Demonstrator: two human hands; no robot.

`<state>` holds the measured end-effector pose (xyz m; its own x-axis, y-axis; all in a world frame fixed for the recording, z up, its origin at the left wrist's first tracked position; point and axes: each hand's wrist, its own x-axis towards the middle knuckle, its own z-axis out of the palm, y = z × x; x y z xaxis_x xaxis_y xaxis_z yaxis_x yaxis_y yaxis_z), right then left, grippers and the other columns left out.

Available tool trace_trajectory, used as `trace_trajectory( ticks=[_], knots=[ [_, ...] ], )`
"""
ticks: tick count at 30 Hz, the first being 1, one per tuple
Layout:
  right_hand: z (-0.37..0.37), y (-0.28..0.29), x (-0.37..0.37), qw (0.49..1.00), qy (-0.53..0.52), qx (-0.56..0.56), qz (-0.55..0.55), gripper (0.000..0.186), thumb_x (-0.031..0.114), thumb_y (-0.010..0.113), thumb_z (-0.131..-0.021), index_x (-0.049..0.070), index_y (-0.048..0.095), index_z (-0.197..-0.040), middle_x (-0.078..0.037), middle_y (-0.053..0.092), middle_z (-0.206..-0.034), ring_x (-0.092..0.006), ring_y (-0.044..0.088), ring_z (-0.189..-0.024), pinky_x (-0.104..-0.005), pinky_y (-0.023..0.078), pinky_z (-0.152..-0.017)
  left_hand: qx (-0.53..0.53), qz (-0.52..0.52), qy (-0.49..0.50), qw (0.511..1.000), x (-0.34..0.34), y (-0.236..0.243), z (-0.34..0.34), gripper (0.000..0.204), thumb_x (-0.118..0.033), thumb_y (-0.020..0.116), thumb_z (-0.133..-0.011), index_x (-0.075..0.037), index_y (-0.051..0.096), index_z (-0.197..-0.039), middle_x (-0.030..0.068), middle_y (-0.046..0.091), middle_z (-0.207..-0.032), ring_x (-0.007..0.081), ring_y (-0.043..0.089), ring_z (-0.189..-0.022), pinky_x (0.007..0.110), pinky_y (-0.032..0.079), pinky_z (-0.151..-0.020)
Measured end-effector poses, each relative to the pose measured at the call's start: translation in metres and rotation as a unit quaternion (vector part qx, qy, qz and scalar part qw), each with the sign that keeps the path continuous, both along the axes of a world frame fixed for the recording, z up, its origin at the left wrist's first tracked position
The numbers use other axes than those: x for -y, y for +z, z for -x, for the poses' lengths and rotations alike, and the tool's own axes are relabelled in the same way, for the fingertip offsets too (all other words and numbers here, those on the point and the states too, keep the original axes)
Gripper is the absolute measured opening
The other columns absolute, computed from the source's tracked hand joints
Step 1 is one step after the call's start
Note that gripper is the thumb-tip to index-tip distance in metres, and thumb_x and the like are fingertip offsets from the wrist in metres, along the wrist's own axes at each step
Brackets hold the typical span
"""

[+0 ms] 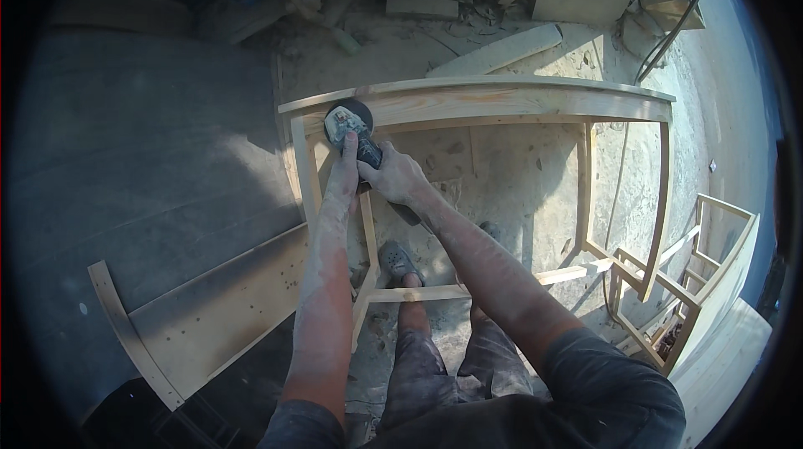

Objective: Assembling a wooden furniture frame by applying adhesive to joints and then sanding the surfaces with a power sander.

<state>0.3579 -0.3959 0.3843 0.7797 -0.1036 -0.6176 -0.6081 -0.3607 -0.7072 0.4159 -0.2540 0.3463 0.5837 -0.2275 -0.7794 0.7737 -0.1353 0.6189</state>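
Both my hands are closed on a dusty angle grinder (pixel 347 124) with a dark round disc. My left hand (pixel 340 171) grips its near left side, thumb laid along the body. From the right, my right hand (pixel 396 174) wraps the dark handle part. The disc lies against the left end of the long pale wooden rail (pixel 502 100) of a frame; whether it spins cannot be told. Pale dust coats both hands and forearms. The frame's slim wooden legs (pixel 590 189) run down from the rail toward me.
A wooden crossbar (pixel 418 293) passes in front of my legs. To the left leans a wooden panel (pixel 226 307) with a curved end piece. Another wooden frame (pixel 711 273) stands at the right. Beyond the rail, a board (pixel 502 51) lies on the dusty floor, and a cable (pixel 677 26) hangs at upper right.
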Motion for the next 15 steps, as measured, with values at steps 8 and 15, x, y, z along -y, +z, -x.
trace_trajectory(
  ticks=[8,15],
  knots=[
    [0.056,0.007,0.079,0.995,-0.081,-0.017,0.064,0.079,0.059,0.06,-0.089,-0.005,0.051,-0.135,-0.033,0.07,-0.11,-0.0468,0.069,-0.108,-0.0511,0.053,-0.095,0.025,-0.021,-0.105,0.994,0.102,0.016,0.042,0.098,-0.082,0.048,-0.091,0.001,0.053,-0.142,0.0155,0.066,-0.124,0.0248,0.068,-0.109,0.038,0.058,-0.091],
    [0.099,0.015,0.145,0.985,-0.157,-0.042,0.058,0.077,0.058,0.063,-0.09,-0.003,0.051,-0.136,-0.03,0.072,-0.111,-0.0439,0.071,-0.108,-0.0497,0.054,-0.096,0.064,-0.059,-0.265,0.96,0.175,-0.006,0.067,0.106,-0.088,0.043,-0.088,0.003,0.055,-0.142,0.0232,0.064,-0.134,0.0335,0.06,-0.129,0.039,0.042,-0.11]
  ],
)
